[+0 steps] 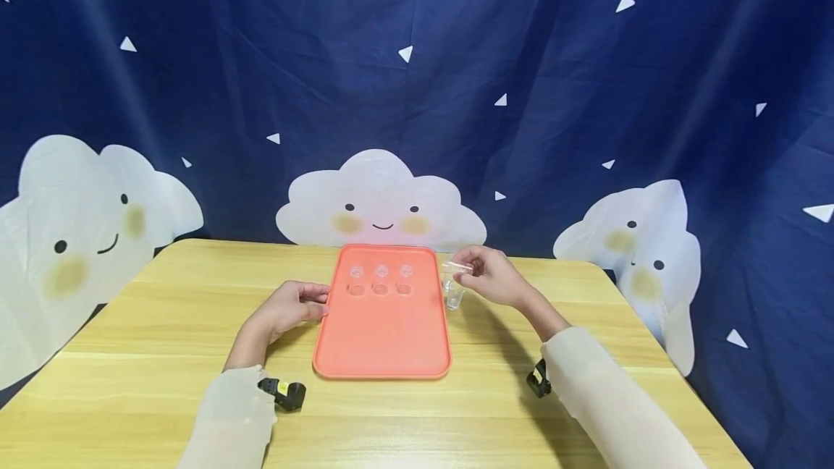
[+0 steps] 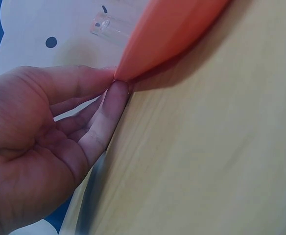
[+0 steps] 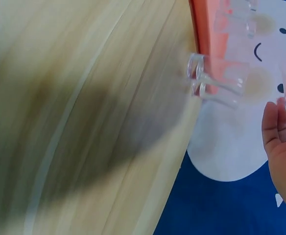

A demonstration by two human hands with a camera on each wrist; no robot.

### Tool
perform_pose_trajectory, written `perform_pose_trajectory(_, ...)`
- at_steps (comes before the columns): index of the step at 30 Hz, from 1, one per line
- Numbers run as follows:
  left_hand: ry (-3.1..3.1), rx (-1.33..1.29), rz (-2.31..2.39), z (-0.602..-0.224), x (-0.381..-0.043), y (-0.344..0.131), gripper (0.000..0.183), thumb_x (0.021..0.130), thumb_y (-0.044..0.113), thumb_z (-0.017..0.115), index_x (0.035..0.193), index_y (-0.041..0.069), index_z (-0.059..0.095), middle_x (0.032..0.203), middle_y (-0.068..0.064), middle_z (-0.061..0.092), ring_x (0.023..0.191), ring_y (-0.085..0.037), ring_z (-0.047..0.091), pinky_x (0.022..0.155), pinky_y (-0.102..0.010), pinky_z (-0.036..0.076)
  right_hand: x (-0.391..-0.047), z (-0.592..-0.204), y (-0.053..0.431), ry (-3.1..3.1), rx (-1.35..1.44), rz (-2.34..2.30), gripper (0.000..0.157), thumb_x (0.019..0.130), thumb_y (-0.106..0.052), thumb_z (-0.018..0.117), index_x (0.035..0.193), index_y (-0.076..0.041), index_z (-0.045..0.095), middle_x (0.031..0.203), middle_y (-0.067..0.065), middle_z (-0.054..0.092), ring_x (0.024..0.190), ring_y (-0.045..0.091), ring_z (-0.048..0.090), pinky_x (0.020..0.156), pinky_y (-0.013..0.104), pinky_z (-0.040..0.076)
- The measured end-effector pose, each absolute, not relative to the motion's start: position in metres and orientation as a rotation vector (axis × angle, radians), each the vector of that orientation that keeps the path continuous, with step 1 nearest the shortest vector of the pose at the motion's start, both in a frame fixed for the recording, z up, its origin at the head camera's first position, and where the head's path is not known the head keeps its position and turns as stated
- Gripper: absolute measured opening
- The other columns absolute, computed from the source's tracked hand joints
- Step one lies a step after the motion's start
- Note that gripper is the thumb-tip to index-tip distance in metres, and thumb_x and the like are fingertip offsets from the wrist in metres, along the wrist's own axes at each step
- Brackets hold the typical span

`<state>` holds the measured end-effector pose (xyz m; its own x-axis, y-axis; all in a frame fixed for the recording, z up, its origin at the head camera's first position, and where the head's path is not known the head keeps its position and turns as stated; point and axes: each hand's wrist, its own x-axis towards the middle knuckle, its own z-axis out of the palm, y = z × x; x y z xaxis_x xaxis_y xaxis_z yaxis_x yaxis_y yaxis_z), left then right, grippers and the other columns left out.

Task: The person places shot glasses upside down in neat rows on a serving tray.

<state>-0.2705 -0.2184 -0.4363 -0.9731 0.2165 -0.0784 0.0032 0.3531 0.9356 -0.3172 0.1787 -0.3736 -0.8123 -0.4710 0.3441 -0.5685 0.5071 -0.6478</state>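
A dark navy-blue fabric backdrop [image 1: 313, 35] with soft folds and paler slanting streaks of sheen fills the space behind, scattered with small white triangles [image 1: 405, 53]. Three large white printed clouds with black eyes and yellow cheeks spread across it: one at left [image 1: 91, 194], one in the middle [image 1: 381, 190], one at right [image 1: 651, 237]. In front stands a pale yellow wood-grain table [image 1: 365, 418] with rounded far corners, its near edge catching a bright glare.
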Motion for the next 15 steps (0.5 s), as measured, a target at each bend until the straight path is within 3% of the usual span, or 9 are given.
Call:
perform_pose_trajectory(8,2.429,0.232,1.679,-0.439,-0.27,-0.22,0.051,0.088,-0.005,0.067,0.137,-0.015,0.055,0.122,-0.025,0.066,0.102,-0.025,0.068,0.083,-0.032,0.06,-0.315,-0.375,0.169,-2.631,0.915,1.24,0.024,0.086,0.0,0.073,0.11,0.003,0.069,0.086,0.007,0.068,0.071,0.018,0.057,0.061,0.023,0.048)
perform_pose_trajectory(15,2.417,0.227,1.69,-0.44,-0.271,-0.22,0.051,0.088,-0.006,0.067,0.137,-0.014,0.055,0.122,-0.025,0.066,0.102,-0.025,0.069,0.084,-0.032,0.06,-0.315,-0.376,0.163,-2.617,0.924,1.237,0.028,0.086,-0.002,0.075,0.112,-0.001,0.065,0.088,0.006,0.068,0.074,0.016,0.063,0.068,0.025,0.053)
